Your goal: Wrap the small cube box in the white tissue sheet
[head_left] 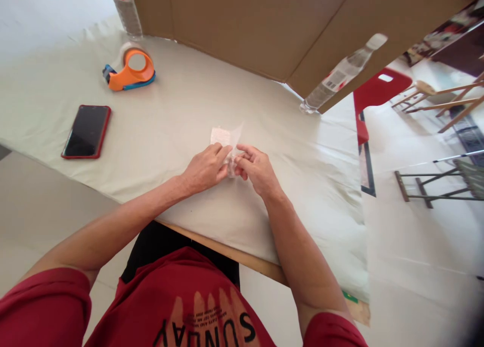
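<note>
Both my hands meet over the middle of the cloth-covered table (pixel 177 120). My left hand (pixel 204 168) and my right hand (pixel 257 169) pinch a small piece of clear, crinkled plastic wrap (pixel 226 137) between their fingertips. The upper part of the wrap sticks out past my fingers and rests against the cloth. The lower part is hidden between my fingers.
An orange tape dispenser (pixel 130 69) sits at the far left, with a red-cased phone (pixel 86 131) lying face up nearer me. A large cardboard box (pixel 264 24) stands along the back. One clear plastic bottle (pixel 340 74) leans beside it, another (pixel 126 9) at its left corner. Chairs stand on the floor at right.
</note>
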The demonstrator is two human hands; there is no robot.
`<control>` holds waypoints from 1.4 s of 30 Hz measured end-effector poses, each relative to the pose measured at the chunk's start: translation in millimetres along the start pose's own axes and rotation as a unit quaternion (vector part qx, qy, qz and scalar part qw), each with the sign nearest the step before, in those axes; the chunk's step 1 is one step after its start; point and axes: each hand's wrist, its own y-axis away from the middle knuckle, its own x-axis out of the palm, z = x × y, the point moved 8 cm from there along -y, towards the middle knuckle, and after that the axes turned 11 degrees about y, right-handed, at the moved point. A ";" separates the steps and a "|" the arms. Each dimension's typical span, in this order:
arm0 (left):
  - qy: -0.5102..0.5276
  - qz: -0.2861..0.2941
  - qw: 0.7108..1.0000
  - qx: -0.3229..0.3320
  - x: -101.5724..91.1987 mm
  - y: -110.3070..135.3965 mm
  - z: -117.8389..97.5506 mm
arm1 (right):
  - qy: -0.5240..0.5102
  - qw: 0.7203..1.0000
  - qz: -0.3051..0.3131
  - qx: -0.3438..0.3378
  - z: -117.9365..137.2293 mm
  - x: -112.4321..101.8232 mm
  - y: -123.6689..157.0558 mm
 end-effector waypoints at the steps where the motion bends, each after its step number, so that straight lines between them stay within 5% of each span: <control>1: 0.015 -0.010 1.000 -0.001 -0.7 0.9 1.0 | 0.002 1.000 0.015 -0.010 0.8 0.4 1.3; 7: 0.108 -0.081 0.991 0.013 -1.2 9.0 7.3 | 0.071 0.992 0.086 -0.064 7.4 4.5 5.2; 13: 0.239 -0.120 0.963 -0.040 -3.3 13.8 23.1 | 0.286 0.946 0.069 -0.140 21.1 11.0 3.2; 18: 0.239 -0.139 0.957 -0.087 -1.6 11.9 24.2 | 0.367 0.913 0.065 -0.164 34.4 15.1 6.4; 24: 0.215 -0.162 0.960 -0.079 -0.1 11.5 20.2 | 0.281 0.943 0.073 -0.164 29.0 9.9 9.6; 29: 0.213 -0.145 0.963 -0.078 -1.5 10.3 19.6 | 0.195 0.970 -0.041 -0.140 7.8 -8.0 4.2; 42: 0.198 -0.156 0.967 -0.032 0.9 14.5 13.5 | 0.367 0.888 -0.023 -0.278 14.7 8.8 4.0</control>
